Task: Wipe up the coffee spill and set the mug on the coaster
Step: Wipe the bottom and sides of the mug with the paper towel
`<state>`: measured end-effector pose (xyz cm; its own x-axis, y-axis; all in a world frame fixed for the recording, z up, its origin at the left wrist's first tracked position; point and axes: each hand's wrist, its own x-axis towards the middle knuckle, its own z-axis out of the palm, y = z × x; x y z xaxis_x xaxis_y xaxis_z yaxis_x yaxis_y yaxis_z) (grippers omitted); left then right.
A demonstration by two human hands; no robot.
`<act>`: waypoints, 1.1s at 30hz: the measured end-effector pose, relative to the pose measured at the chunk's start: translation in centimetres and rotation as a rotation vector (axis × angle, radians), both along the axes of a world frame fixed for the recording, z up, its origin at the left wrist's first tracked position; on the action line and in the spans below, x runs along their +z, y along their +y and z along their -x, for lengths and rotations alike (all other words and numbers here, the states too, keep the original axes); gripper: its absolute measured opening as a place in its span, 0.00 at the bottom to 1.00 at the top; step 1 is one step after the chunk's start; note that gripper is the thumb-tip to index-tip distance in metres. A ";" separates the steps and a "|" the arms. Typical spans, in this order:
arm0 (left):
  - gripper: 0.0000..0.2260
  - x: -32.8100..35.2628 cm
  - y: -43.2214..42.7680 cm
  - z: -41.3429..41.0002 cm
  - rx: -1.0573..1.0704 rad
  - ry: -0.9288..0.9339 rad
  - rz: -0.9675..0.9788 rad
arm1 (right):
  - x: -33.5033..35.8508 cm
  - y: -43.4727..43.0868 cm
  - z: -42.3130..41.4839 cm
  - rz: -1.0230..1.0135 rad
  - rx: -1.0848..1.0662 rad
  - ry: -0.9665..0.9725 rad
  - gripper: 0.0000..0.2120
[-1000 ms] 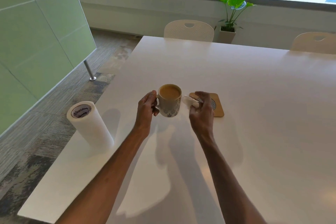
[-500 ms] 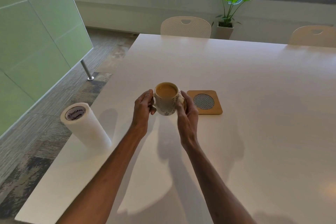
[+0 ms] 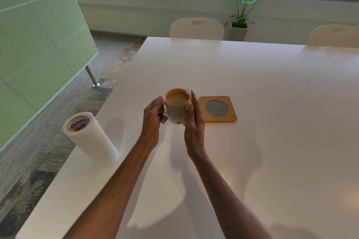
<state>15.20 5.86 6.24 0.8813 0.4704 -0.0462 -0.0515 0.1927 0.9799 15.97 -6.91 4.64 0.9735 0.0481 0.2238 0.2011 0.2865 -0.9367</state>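
Observation:
A white mug (image 3: 175,111) with a leaf pattern, full of milky coffee, is between both hands just above or on the white table (image 3: 252,75). My left hand (image 3: 152,115) grips its handle side. My right hand (image 3: 194,116) presses a small white paper tissue (image 3: 188,93) flat against the mug's right wall. A square wooden coaster (image 3: 217,108) with a round patterned centre lies bare just right of the mug. No spill shows on the table; the spot under the mug is hidden.
A roll of paper towel (image 3: 89,137) stands near the table's left edge. Two white chairs (image 3: 196,28) are tucked in at the far side. A potted plant (image 3: 241,13) stands by the window. A green partition is on the left.
My right hand, which held the tissue over the coaster a second ago, has come against the mug's right side with the tissue. The coaster is now uncovered. The left hand stays on the mug.

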 end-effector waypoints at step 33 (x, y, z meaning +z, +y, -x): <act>0.17 0.7 -0.2 0.4 0.001 0.023 -0.069 | -4.8 -4.1 -0.8 0.722 -0.419 -0.806 0.13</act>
<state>14.84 5.63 6.95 0.8801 0.4736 -0.0343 -0.0284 0.1247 0.9918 16.78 -10.98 -0.12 0.5308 0.1255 0.8382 0.7666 -0.4928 -0.4116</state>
